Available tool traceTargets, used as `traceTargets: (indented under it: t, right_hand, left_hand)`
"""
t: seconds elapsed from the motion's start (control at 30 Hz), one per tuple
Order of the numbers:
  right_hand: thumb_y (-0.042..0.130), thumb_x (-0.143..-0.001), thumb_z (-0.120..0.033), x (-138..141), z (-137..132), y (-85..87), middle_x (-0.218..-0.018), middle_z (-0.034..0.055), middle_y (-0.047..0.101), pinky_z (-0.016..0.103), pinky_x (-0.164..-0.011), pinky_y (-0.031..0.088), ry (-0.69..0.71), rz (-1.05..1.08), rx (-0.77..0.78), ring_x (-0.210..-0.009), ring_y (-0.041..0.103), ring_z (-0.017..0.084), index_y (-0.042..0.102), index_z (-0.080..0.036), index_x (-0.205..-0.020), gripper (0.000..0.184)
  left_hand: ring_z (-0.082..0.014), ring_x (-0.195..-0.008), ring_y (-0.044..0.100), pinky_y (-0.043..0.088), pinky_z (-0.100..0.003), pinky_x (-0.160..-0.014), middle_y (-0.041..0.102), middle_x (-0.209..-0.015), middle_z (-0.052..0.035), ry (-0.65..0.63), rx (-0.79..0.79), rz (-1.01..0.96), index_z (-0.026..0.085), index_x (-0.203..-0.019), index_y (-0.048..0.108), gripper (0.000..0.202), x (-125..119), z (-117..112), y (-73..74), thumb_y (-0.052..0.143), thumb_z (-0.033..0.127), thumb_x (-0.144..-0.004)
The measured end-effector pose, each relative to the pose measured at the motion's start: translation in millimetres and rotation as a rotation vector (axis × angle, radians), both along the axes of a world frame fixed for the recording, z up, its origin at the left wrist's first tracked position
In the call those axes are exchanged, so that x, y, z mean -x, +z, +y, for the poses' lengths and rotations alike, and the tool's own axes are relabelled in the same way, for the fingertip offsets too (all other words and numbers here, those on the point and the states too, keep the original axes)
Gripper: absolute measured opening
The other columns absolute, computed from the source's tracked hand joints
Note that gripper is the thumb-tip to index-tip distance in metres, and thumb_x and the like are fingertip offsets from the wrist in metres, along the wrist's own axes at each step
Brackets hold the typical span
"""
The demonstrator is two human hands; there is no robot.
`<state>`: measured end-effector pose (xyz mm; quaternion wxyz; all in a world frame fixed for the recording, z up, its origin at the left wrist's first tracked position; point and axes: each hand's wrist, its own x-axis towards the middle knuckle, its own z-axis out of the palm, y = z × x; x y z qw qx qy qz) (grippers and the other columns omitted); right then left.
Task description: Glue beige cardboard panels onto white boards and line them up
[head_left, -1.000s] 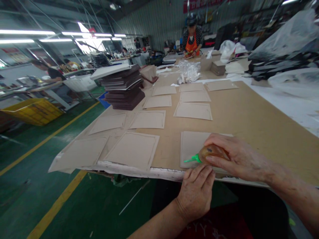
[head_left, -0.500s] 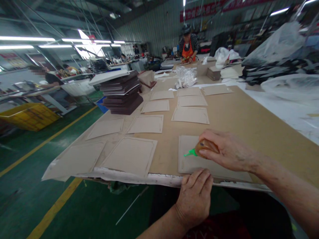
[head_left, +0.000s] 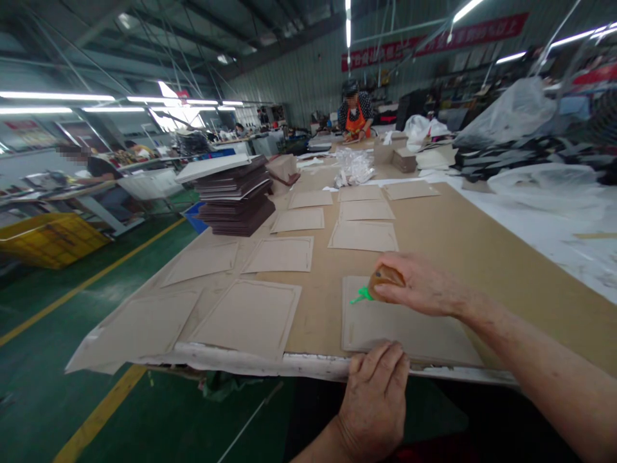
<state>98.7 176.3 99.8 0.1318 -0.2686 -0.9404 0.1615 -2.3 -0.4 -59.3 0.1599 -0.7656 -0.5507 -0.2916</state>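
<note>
My right hand (head_left: 419,283) is wrapped round a brown glue bottle (head_left: 385,281), tilted with its green nozzle (head_left: 361,295) pointing down to the left. The nozzle tip is over the left side of a beige sheet (head_left: 409,334) at the table's front edge; whether it touches cannot be made out. My left hand (head_left: 373,392) rests at the near edge of that sheet, fingers stretched out and lying flat. To the left lies another beige sheet (head_left: 248,318) with faint lines along its borders.
More beige sheets (head_left: 364,235) are spread over the brown-topped table (head_left: 457,238). A tall stack of dark panels (head_left: 236,199) stands at the left edge. Crumpled clear plastic (head_left: 354,166) lies farther back. A person in an orange apron (head_left: 355,119) works at the far end.
The view has tilted up slightly, so the table sits lower in it. My right hand has moved the bottle a little toward the sheet's far left corner. My left hand stays at the near edge.
</note>
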Motion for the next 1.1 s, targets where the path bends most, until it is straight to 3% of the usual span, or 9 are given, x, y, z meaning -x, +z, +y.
traceTargets:
  t: [0.1, 0.33, 0.47, 0.6, 0.83, 1.1]
  right_hand:
    - [0.061, -0.084, -0.032, -2.3, -4.0, 5.0, -0.080, -0.0011, 0.064, 0.027, -0.061, 0.034, 0.078, -0.009, 0.083, -0.072, 0.056, 0.017, 0.061, -0.023, -0.088, 0.010]
    - [0.057, -0.088, -0.036, 7.9, 15.9, -7.5, -0.089, 0.0057, 0.067, 0.029, -0.064, 0.035, -0.127, 0.047, -0.049, -0.076, 0.058, 0.021, 0.058, -0.020, -0.094, 0.018]
    - [0.056, -0.089, -0.036, 14.4, 22.5, -13.5, -0.091, 0.0068, 0.067, 0.030, -0.065, 0.034, -0.152, 0.050, -0.097, -0.076, 0.058, 0.021, 0.057, -0.020, -0.095, 0.018]
    - [0.056, -0.087, -0.036, 10.3, 27.2, -6.3, -0.091, 0.0060, 0.067, 0.029, -0.064, 0.032, -0.140, 0.016, -0.122, -0.077, 0.058, 0.021, 0.057, -0.021, -0.093, 0.016]
    - [0.060, -0.080, -0.037, -29.2, 46.7, 14.9, -0.077, 0.0021, 0.063, 0.028, -0.056, 0.024, -0.193, -0.101, -0.107, -0.065, 0.051, 0.018, 0.056, -0.022, -0.081, 0.015]
    - [0.056, -0.083, -0.043, -94.8, 52.5, 15.4, -0.074, 0.0013, 0.062, 0.029, -0.057, 0.027, -0.370, -0.160, -0.040, -0.065, 0.053, 0.018, 0.059, -0.022, -0.087, 0.022]
  left_hand:
    - [-0.0210, -0.130, 0.048, 0.034, -0.036, -0.103, 0.060, -0.140, -0.0036, 0.002, -0.023, -0.013, 0.015, -0.129, 0.062, 0.038, -0.3, 0.4, -0.9, 0.051, 0.026, -0.094]
    - [-0.0208, -0.128, 0.050, 0.035, -0.036, -0.100, 0.062, -0.137, -0.0036, 0.022, -0.032, 0.011, 0.016, -0.127, 0.063, 0.037, -0.3, 1.5, -1.2, 0.052, 0.028, -0.094]
    - [-0.0215, -0.127, 0.051, 0.033, -0.036, -0.102, 0.063, -0.137, -0.0028, 0.026, -0.040, -0.003, 0.017, -0.127, 0.063, 0.037, -0.2, 2.1, -3.5, 0.052, 0.028, -0.094]
    - [-0.0218, -0.126, 0.051, 0.032, -0.037, -0.102, 0.062, -0.137, -0.0030, 0.027, -0.023, -0.025, 0.017, -0.128, 0.062, 0.038, -0.1, 2.4, -4.2, 0.050, 0.028, -0.094]
    - [-0.0213, -0.124, 0.052, 0.033, -0.038, -0.100, 0.064, -0.134, -0.0033, 0.011, -0.008, -0.002, 0.015, -0.128, 0.061, 0.038, 1.0, 2.8, 3.8, 0.045, 0.017, -0.093]
    - [-0.0222, -0.121, 0.054, 0.035, -0.038, -0.096, 0.066, -0.131, -0.0053, 0.005, -0.023, -0.013, 0.015, -0.126, 0.061, 0.038, 0.3, 4.0, 7.1, 0.046, 0.013, -0.091]
